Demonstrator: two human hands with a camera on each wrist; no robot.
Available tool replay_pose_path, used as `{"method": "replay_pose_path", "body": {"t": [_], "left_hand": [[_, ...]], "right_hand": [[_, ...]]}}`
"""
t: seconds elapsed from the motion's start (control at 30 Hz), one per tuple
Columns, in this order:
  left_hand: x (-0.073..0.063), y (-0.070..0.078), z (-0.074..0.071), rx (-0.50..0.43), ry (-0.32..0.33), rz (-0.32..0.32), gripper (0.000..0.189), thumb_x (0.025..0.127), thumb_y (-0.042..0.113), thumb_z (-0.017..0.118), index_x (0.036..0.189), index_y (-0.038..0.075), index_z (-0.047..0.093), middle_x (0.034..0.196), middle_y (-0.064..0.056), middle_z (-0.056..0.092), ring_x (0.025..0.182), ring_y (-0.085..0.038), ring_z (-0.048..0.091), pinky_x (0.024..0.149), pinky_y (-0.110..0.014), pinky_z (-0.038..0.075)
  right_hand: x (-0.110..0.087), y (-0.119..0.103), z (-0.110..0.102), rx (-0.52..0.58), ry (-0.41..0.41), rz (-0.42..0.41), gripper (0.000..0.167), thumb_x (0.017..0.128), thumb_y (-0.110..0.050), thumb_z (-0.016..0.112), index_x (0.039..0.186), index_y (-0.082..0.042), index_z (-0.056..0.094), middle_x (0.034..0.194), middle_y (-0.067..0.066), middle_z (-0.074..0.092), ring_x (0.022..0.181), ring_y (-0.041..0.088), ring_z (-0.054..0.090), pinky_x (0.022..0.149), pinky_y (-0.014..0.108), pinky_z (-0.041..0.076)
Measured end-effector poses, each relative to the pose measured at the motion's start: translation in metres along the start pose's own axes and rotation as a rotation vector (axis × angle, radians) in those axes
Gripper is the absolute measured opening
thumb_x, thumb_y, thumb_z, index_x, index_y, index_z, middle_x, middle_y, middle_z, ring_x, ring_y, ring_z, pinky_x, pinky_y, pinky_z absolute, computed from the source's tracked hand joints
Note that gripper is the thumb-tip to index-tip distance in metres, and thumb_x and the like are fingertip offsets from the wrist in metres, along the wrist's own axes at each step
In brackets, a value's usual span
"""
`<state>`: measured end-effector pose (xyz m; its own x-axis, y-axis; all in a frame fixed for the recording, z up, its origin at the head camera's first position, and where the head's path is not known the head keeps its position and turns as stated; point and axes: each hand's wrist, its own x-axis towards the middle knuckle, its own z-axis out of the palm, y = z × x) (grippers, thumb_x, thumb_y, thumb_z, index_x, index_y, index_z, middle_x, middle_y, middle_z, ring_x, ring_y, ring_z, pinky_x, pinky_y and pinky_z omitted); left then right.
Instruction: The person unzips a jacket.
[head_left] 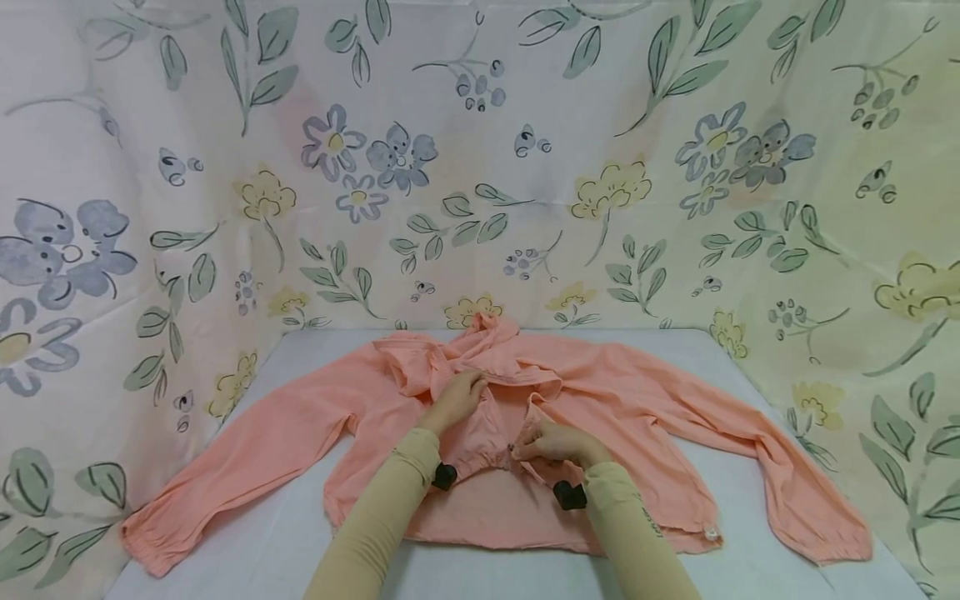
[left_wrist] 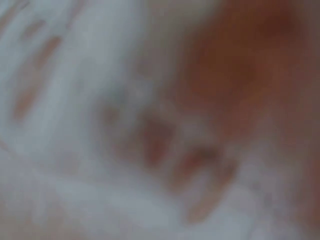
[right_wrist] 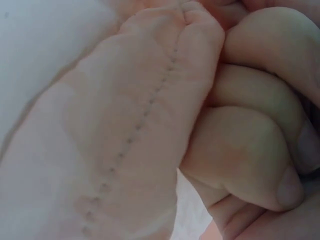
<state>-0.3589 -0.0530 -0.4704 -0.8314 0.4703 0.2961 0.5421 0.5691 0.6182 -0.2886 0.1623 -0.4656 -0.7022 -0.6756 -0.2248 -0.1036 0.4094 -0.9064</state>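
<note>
A coral-pink hooded jacket (head_left: 622, 417) lies spread on the table with its front partly parted and both sleeves stretched outward. My left hand (head_left: 454, 403) pinches the cloth of one front edge just below the collar. Lower down, my right hand (head_left: 558, 442) grips the other front edge, fingers curled. A small dark piece, perhaps the zipper pull, shows at its fingertips. In the right wrist view, curled fingers (right_wrist: 240, 150) press against pink cloth (right_wrist: 125, 100) with a row of stitch holes. The left wrist view is too blurred to make out the hold.
The white table (head_left: 255, 533) runs under the jacket. Floral fabric (head_left: 480, 167) hangs behind and at both sides. The hood (head_left: 480, 337) lies bunched at the far edge, and a small pale toggle (head_left: 711, 532) sits at the hem's right corner. Black wrist cameras (head_left: 568, 495) sit below the hands.
</note>
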Motion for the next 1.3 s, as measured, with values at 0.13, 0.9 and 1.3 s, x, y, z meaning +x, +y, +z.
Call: {"method": "replay_pose_path", "body": {"t": [0.13, 0.9, 1.3], "left_hand": [[0.0, 0.0, 0.0, 0.008, 0.009, -0.006, 0.018, 0.098, 0.012, 0.045, 0.082, 0.01, 0.053, 0.074, -0.001, 0.047, 0.064, -0.015, 0.046, 0.059, -0.03, 0.041], [-0.001, 0.004, 0.008, -0.018, 0.148, -0.008, 0.02, 0.096, 0.008, 0.049, 0.076, 0.009, 0.05, 0.065, 0.001, 0.045, 0.057, -0.013, 0.044, 0.054, -0.027, 0.038], [-0.004, 0.003, 0.011, -0.007, 0.17, -0.029, 0.013, 0.095, 0.006, 0.05, 0.092, 0.0, 0.062, 0.072, 0.0, 0.053, 0.066, -0.015, 0.052, 0.063, -0.032, 0.043]], "right_hand": [[0.0, 0.001, 0.0, 0.005, 0.006, 0.006, 0.024, 0.09, -0.01, 0.058, 0.083, 0.011, 0.066, 0.047, -0.007, 0.035, 0.038, 0.005, 0.027, 0.04, 0.02, 0.025], [-0.004, 0.0, 0.0, 0.047, 0.026, 0.012, 0.022, 0.088, -0.007, 0.06, 0.066, -0.003, 0.058, 0.049, -0.008, 0.033, 0.04, 0.004, 0.027, 0.04, 0.019, 0.023], [-0.004, -0.001, -0.003, 0.018, -0.014, 0.0, 0.033, 0.089, -0.004, 0.055, 0.059, 0.0, 0.044, 0.048, -0.006, 0.031, 0.038, 0.005, 0.025, 0.04, 0.02, 0.023]]}}
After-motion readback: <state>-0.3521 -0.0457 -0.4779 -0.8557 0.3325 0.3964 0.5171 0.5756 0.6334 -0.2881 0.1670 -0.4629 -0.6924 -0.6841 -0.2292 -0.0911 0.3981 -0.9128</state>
